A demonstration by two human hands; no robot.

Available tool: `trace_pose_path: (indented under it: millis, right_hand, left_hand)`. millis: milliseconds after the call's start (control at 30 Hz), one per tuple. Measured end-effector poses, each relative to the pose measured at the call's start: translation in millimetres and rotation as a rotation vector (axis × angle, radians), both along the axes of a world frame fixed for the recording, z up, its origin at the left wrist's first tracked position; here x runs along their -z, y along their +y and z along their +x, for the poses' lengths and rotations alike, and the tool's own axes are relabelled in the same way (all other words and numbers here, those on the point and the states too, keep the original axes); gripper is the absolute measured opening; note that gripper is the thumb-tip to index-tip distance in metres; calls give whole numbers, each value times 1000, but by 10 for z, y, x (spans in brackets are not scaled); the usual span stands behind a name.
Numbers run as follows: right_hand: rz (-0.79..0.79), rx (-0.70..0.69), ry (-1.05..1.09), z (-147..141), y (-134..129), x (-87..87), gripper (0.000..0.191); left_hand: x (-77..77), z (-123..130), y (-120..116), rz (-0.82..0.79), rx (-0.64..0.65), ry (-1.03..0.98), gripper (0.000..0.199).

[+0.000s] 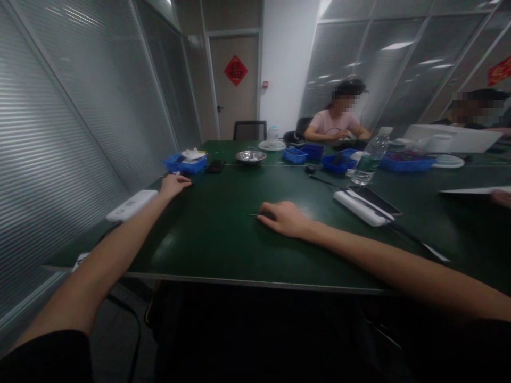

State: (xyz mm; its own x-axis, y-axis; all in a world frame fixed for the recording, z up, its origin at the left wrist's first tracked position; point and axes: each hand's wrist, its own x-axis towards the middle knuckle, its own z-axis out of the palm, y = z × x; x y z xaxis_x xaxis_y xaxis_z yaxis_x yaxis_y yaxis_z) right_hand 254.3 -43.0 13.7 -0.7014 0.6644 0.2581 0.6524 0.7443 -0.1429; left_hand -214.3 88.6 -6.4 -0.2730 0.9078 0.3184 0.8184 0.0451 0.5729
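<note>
My right hand (285, 218) is low over the green table (207, 234), its thumb and fingers pinched on a thin, straight, pointed thing (253, 215) that sticks out to the left. Its kind is too small to tell. Over at the left side, my left hand (174, 184) reaches forward, just in front of a blue tray (186, 165) that has white tissue (194, 154) on it. The left fingers are drawn together and point right; whatever may be between them is too small to make out. A black phone-like object (215, 166) lies to the right of that tray.
A white power strip (131, 206) lies by my left forearm, another (363, 208) beyond my right. A water bottle (371, 157) stands at the right. Farther back are a metal bowl (250, 157) and several blue bins (294, 155). A person (337, 119) sits across the table.
</note>
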Motion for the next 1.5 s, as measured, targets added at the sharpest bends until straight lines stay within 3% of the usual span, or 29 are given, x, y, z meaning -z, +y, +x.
trace_pose_path:
  millis: [500,700,933,1500]
  right_hand:
    - [-29,0,4,-2,-6,-14,34]
    - [-5,-3,4,5,10,11,35]
    - [0,-7,8,9,27,29,34]
    - [-12,-15,0,2,13,0,35]
  left_hand:
    - [-9,52,-19,-30,-53,-25,26]
    - [26,87,11,-4,32,5,24]
    - [42,360,43,-40,208,-90,28]
    - [101,410,66,-84,296,-190,27]
